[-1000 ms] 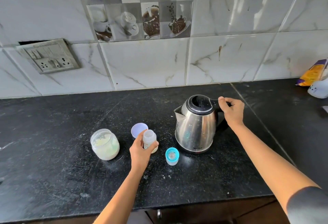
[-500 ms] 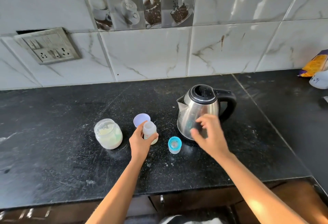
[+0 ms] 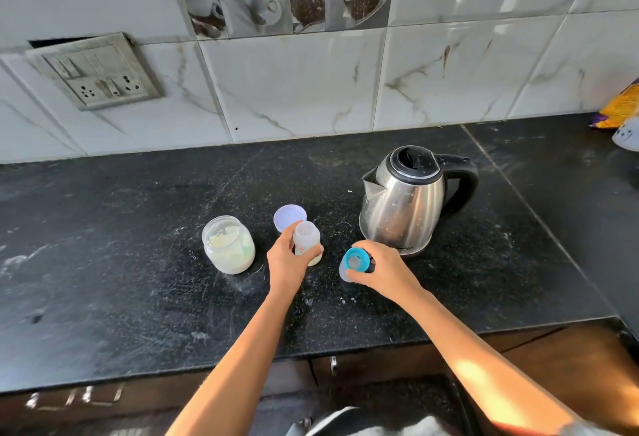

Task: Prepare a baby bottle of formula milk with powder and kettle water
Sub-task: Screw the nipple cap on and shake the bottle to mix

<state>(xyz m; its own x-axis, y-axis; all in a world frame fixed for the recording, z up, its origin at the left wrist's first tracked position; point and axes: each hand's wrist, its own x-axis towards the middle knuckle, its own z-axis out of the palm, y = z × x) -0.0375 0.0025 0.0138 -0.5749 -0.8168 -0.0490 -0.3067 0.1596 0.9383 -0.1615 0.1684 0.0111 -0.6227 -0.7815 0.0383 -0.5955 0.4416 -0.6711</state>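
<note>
Bottle (image 3: 306, 240) is standing upright and uncapped on the counter (image 3: 138, 263), between the jar (image 3: 228, 245) and the kettle (image 3: 403, 204). The left hand (image 3: 287, 263) is gripping it from the near side, with fingers and thumb curled round its lower body, so the contents are largely hidden. A pale tint is showing low down, but the fill level is not readable. The right hand (image 3: 380, 269) is curling its fingers round the blue cap (image 3: 356, 259), just right of the bottle and in front of the kettle. Whether the cap is resting on the counter or lifting off it cannot be told. The kettle is sitting on the counter, closed on top, with nobody holding its handle. The jar is standing open, part full of whitish powder, and its lid (image 3: 288, 219) is lying just behind the bottle. White dust is lying on the counter around these items. Assessment: with the kettle set down and the cap in hand, dosing and filling are looking complete, though this view is not confirming it. Outstanding: seating the cap on the bottle's neck, screwing it down, shaking to mix, and re-lidding the jar.
</note>
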